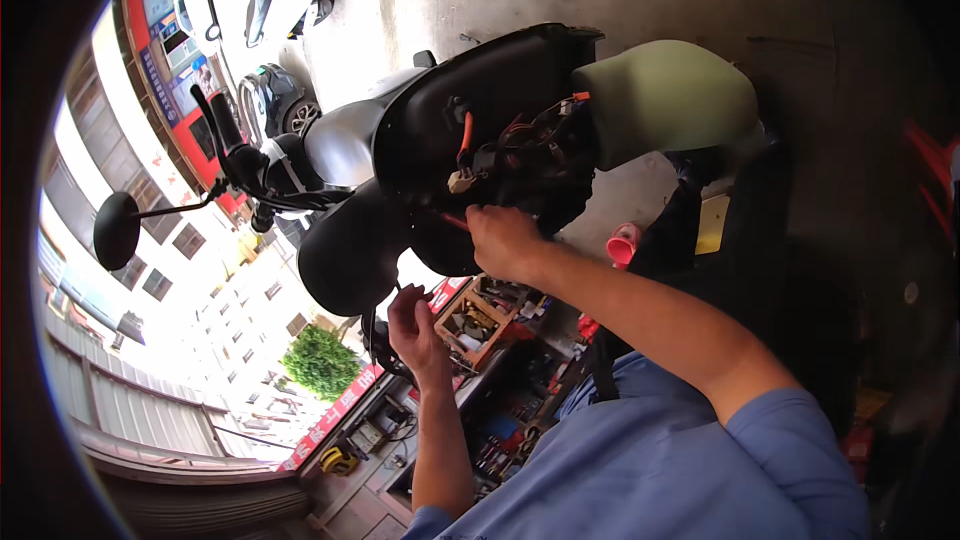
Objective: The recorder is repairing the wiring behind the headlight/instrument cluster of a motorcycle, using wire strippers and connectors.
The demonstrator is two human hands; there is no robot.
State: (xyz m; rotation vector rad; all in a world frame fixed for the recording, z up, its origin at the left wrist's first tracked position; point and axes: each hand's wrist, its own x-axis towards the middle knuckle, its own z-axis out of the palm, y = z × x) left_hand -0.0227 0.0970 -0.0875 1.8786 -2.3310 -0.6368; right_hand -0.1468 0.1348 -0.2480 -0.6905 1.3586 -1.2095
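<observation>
A scooter with a dark body [420,135] fills the middle, its compartment exposing wires and an orange-red cable [466,135]. A pale connector [461,181] hangs near the compartment's lower edge. My right hand [505,242] is closed just below it, against the dark bodywork, with a thin red piece [455,222] showing at the fingertips; its kind is unclear. Lower and to the left, my left hand [415,328] has its fingers bent together beside the lower edge of a rounded black panel [350,250]. What those fingers hold, if anything, is hidden.
A pale green, rounded seat-like piece [670,95] sits right of the compartment. The handlebar mirror [117,230] sticks out left. Below my arms are a wooden parts box [472,328] and a tray of tools [505,455]. A red-and-white cup-like container [622,243] stands near my right forearm.
</observation>
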